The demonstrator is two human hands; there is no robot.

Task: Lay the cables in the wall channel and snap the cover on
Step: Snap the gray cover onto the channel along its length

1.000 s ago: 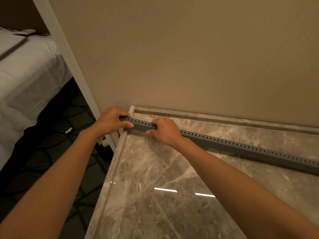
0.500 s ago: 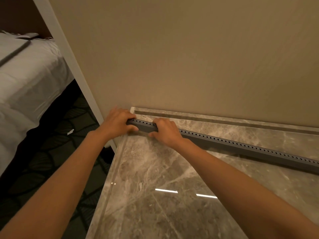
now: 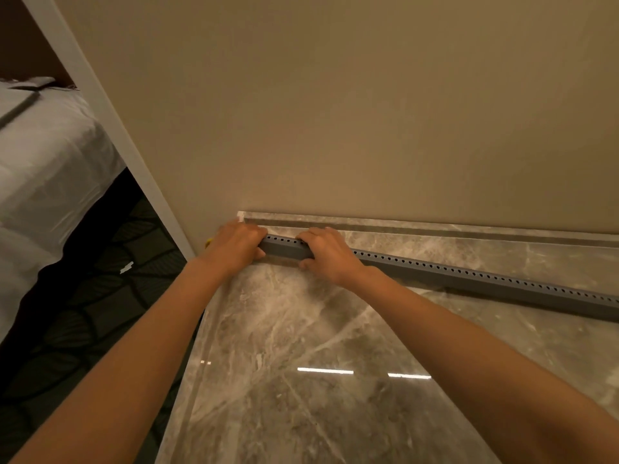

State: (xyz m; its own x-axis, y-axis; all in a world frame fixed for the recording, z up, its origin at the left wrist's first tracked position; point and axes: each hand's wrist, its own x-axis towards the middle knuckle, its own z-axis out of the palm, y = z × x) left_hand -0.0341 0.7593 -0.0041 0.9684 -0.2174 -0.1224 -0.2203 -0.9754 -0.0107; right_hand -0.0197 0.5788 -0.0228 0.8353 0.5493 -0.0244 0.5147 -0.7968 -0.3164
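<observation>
Channel (image 3: 469, 279) sat on the marble top (image 3: 301, 329) just off the wall (image 3: 335, 112), left hand (image 3: 239, 244) and right hand (image 3: 326, 254) both wrapped round its left end, and it looked like light, stiff plastic, maybe whippy held only there.

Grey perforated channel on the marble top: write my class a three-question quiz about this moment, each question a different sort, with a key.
1. True or false: the left hand and the right hand both grip the grey channel.
2. The channel lies on: A) carpet, B) the marble top, C) a bed.
3. Which hand holds the channel's very end?
Key: 1 true; 2 B; 3 the left hand.
</observation>
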